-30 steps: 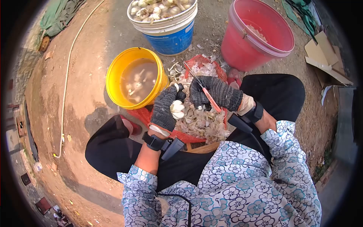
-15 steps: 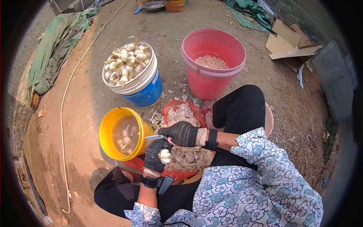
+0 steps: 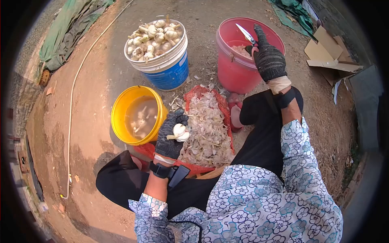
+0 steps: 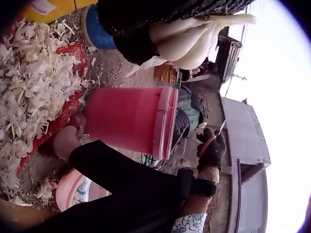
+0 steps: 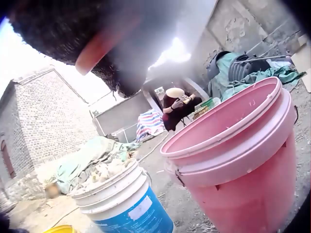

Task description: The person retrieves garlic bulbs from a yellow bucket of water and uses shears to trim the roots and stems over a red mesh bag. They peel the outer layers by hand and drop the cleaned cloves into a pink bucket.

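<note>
In the head view my left hand point(image 3: 168, 137), in a dark knitted glove, holds a peeled white garlic bulb point(image 3: 179, 133) with its stalk pointing left. Its cloves show close up below the glove in the left wrist view. My right hand point(image 3: 270, 60), gloved alike, is over the pink bucket point(image 3: 239, 75), its index finger stretched forward. It grips scissors point(image 3: 248, 35) with reddish handles, blades pointing away up left. A small pale piece point(image 4: 202, 125) shows at the right fingertips in the left wrist view. Pale cloves lie inside the pink bucket.
A blue-and-white bucket point(image 3: 166, 77) heaped with garlic bulbs stands at the back. Left of my left hand, a yellow bucket point(image 3: 117, 121) holds cloudy water and stalks. Garlic skins point(image 3: 204, 129) cover a red mesh sack between my legs. Cardboard point(image 3: 332, 52) lies at the right.
My right hand has gone from beside the left hand forward and right to the pink bucket, carrying the scissors. My left hand keeps the garlic bulb low. The head view has tilted and turned.
</note>
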The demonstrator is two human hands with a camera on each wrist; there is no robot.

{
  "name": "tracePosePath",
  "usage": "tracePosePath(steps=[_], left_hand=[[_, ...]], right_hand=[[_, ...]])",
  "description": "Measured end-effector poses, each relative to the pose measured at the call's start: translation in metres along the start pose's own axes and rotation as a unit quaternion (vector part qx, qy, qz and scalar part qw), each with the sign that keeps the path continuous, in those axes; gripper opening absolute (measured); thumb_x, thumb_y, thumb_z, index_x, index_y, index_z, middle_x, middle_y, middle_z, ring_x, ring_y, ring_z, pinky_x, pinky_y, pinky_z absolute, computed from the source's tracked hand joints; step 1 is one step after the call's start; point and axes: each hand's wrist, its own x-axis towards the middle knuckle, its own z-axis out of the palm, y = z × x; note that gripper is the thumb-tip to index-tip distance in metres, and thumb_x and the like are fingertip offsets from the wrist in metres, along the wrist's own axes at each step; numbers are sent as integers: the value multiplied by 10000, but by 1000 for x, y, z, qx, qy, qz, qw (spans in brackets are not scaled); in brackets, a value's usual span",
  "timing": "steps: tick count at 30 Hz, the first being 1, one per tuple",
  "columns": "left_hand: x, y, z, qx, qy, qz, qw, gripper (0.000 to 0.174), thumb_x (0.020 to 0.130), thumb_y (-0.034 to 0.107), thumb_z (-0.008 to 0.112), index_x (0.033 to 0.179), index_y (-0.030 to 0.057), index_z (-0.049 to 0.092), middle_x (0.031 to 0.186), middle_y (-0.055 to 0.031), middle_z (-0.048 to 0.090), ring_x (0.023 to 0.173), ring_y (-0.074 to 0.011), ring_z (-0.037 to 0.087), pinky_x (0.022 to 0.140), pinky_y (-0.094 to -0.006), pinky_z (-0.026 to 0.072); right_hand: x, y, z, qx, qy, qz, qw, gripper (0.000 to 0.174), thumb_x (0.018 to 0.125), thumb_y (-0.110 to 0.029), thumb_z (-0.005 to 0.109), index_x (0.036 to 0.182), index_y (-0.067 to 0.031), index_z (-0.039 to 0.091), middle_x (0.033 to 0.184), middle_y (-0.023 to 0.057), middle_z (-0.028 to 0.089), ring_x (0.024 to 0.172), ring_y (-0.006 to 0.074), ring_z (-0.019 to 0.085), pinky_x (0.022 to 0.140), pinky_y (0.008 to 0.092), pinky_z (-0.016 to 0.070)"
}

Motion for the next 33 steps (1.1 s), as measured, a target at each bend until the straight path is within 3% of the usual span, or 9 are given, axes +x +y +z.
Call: tracePosePath(steps=[4, 9, 12, 16, 23, 29, 31, 32, 33], left_hand=[[15, 7, -5, -76, 35, 63, 994, 240, 891, 158, 444, 1081, 36, 526, 971, -48, 564, 886, -138, 546, 743, -256, 476], [16, 4, 5, -51, 62, 162, 984, 265, 885, 168, 462, 1111, 40, 511, 975, -45, 559, 887, -138, 540, 741, -241, 470], [8, 3, 15, 146, 89, 222, 960, 249, 916, 253, 436, 975, 44, 558, 885, -32, 568, 799, -111, 537, 718, -245, 464], [-5, 18, 29, -71, 136, 38, 987, 284, 909, 333, 448, 816, 82, 545, 707, -10, 527, 677, -99, 525, 635, -228, 454], [-5, 10, 10, -58, 81, 84, 992, 295, 925, 295, 417, 679, 134, 438, 556, 35, 357, 494, -82, 349, 489, -219, 328], [-4, -20, -19, 164, 195, 149, 955, 231, 926, 239, 425, 784, 84, 520, 647, 10, 475, 558, -91, 452, 513, -212, 394], [-15, -17, -31, 391, 49, 234, 889, 393, 802, -69, 455, 1187, -12, 401, 1045, -101, 516, 956, -180, 523, 838, -280, 427], [2, -17, -10, -3, 255, 57, 965, 185, 909, 221, 463, 778, 106, 526, 642, 33, 459, 538, -45, 428, 451, -171, 348], [6, -22, -15, -4, 253, 57, 966, 185, 909, 221, 463, 778, 106, 526, 642, 33, 459, 538, -45, 428, 451, -171, 348]], right_hand=[[-32, -18, 44, 429, -171, 127, 878, 162, 821, -118, 591, 939, -22, 535, 640, -1, 523, 563, 77, 493, 515, 237, 433], [-131, -85, 119, 295, -392, -48, 870, 195, 829, -58, 488, 1016, -2, 492, 839, 98, 548, 776, 165, 545, 694, 292, 448], [-143, -113, 108, 278, -360, 15, 890, 256, 819, -70, 496, 1065, 4, 483, 854, 95, 554, 775, 172, 537, 712, 307, 434], [-141, -115, 103, 383, -355, 21, 853, 270, 787, -115, 540, 1031, -3, 519, 853, 120, 564, 770, 225, 550, 709, 331, 432], [-157, -117, 120, 348, -257, -122, 893, 236, 760, -205, 621, 933, -56, 562, 716, 100, 547, 626, 250, 545, 580, 336, 434], [-182, -103, 136, 405, -348, -5, 846, 191, 770, -80, 591, 951, -34, 547, 670, 73, 538, 566, 173, 529, 563, 321, 427], [-182, -104, 126, 364, -299, -61, 880, 231, 791, 5, 488, 1015, -15, 538, 701, 78, 548, 614, 155, 536, 594, 301, 433], [-184, -99, 133, 363, -249, -110, 891, 293, 763, -70, 522, 1045, 7, 527, 831, 160, 554, 729, 290, 545, 640, 336, 447], [-183, -96, 133, 362, -249, -110, 892, 293, 763, -70, 522, 1045, 7, 527, 831, 160, 554, 729, 290, 545, 640, 336, 447]])
